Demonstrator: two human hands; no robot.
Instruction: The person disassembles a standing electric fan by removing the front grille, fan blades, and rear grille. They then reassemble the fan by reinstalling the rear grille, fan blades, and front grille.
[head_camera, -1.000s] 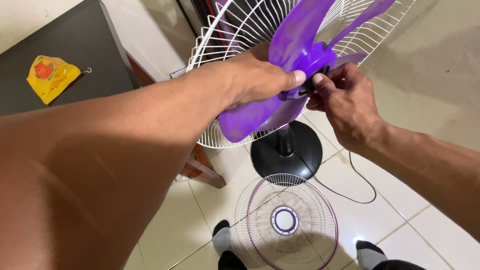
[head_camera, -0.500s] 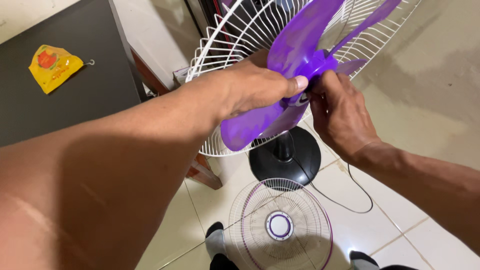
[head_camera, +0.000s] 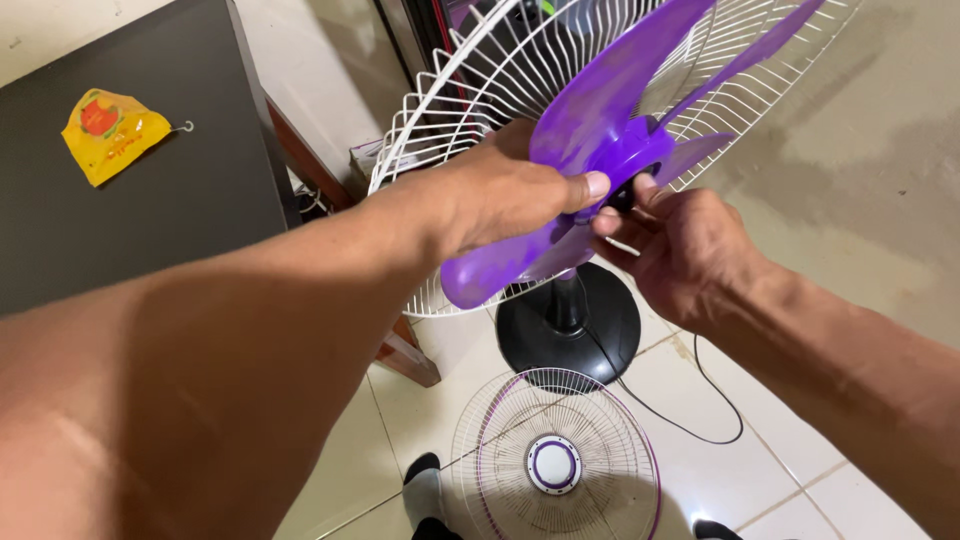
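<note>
1. The left hand (head_camera: 510, 195) reaches across the front of the fan and closes its fingers on the purple blade (head_camera: 600, 150), thumb pressed near the hub; this looks like a bracing hold, so the blade cannot spin
2. The right hand (head_camera: 685, 250) comes in from the other side, its fingertips pinched narrow on a small dark knob (head_camera: 622, 197) at the centre of the hub, a grip suited to turning it while the blade is kept from moving
3. The blade sits on the fan's shaft, in front of the white rear guard (head_camera: 480, 110), which is tilted upward towards the camera
4. The blade is translucent purple plastic with broad curved vanes, dulled by a dusty film
5. The front guard (head_camera: 555, 460), a round wire grille with a purple rim and centre disc, lies flat on the tiled floor (head_camera: 740, 480) just beside the black round base (head_camera: 570, 330), apart from the fan head
6. A black cord (head_camera: 690, 425) trails over the tiles; a yellow packet (head_camera: 108, 130) lies on the dark table (head_camera: 180, 210) to the left
</note>
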